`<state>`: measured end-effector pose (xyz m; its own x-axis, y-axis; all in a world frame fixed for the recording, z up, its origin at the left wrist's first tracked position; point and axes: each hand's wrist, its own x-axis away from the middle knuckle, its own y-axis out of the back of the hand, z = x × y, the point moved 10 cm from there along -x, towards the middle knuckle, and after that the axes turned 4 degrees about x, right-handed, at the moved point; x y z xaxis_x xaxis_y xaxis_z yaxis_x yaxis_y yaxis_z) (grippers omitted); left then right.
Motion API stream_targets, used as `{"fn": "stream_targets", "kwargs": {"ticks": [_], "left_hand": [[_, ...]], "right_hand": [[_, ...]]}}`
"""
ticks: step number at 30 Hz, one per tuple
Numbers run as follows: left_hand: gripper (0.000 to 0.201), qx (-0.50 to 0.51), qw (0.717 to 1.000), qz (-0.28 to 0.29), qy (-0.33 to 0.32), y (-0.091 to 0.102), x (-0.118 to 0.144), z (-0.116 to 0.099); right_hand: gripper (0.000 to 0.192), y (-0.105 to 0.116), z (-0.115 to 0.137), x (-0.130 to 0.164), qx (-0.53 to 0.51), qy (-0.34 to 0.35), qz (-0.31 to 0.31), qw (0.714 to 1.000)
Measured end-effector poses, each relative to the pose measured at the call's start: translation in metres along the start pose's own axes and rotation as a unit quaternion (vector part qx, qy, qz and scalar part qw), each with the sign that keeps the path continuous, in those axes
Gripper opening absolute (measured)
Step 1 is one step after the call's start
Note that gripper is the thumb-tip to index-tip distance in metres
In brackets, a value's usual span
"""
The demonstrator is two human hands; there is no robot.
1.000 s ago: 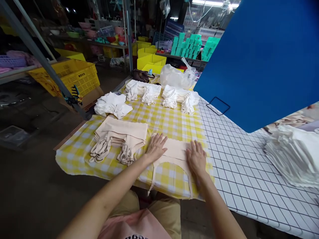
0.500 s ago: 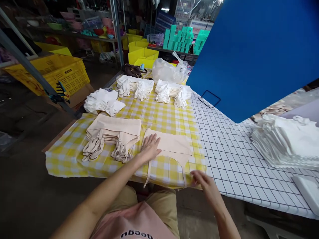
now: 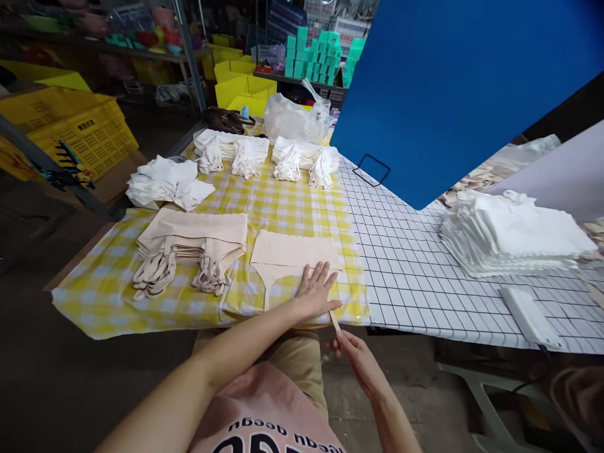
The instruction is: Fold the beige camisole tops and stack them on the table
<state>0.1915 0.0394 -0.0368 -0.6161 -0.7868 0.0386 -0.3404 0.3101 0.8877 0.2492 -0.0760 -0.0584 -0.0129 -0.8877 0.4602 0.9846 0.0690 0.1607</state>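
Beige strap point(image 3: 335, 321) pinched in right hand point(image 3: 355, 352) fingers, running up toward flat, open left hand point(image 3: 317, 290) pressing bag point(image 3: 295, 250).

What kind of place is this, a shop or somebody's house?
Probably a small workshop or market stall, not a house. Stacks of beige cloth bags and white ones cover the table, with yellow crates and shelves of plastic goods behind.

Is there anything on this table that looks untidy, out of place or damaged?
Nothing looks damaged. The beige bag under the left hand lies flat, with one strap pulled off the table edge by the right hand. The white bags at far left are heaped loosely, unlike the other stacks.
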Motion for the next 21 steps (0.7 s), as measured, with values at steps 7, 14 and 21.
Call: {"fn": "stream_targets", "kwargs": {"ticks": [7,14,21], "left_hand": [[0.075,-0.020,1.000,-0.001,0.011,0.005,0.002,0.000],[0.074,-0.024,1.000,-0.005,0.009,0.006,0.003,-0.002],[0.072,-0.002,1.000,-0.004,0.004,0.007,0.002,-0.001]], "right_hand": [[0.043,0.050,0.036,0.049,0.007,0.015,-0.079,0.997],[0.033,0.037,0.064,0.048,-0.131,0.052,-0.005,0.990],[0.032,0.045,0.095,0.028,-0.033,0.115,-0.084,0.989]]}}
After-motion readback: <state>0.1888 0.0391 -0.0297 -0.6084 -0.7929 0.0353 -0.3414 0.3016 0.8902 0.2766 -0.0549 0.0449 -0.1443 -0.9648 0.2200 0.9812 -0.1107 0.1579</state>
